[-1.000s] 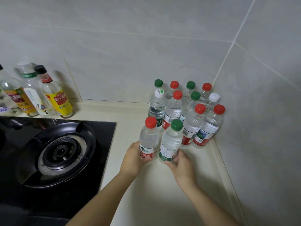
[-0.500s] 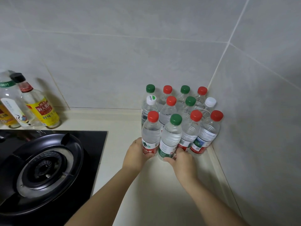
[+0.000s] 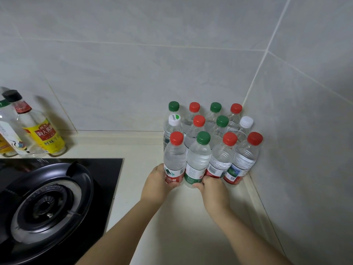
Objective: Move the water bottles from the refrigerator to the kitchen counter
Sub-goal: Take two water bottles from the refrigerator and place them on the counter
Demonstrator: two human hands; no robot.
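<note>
Clear plastic water bottles [image 3: 197, 159], glossy labels; matt tiled wall [image 3: 133, 73]; glossy black glass hob [image 3: 107, 169].

Your two front bottles are clear. The red-capped bottle [image 3: 174, 159] wears a red-and-white label with a dark green mark, the green-capped bottle [image 3: 198, 161] a green-and-white one. Behind them the caps run red, green and white; one white cap [image 3: 174, 119] carries a green patch. The counter [image 3: 172, 226] is cream, the wall tiles [image 3: 133, 73] pale grey with lighter grout. The hob [image 3: 108, 169] is glossy black, and the sauce bottle [image 3: 44, 136] shows a yellow label with a red panel.
</note>
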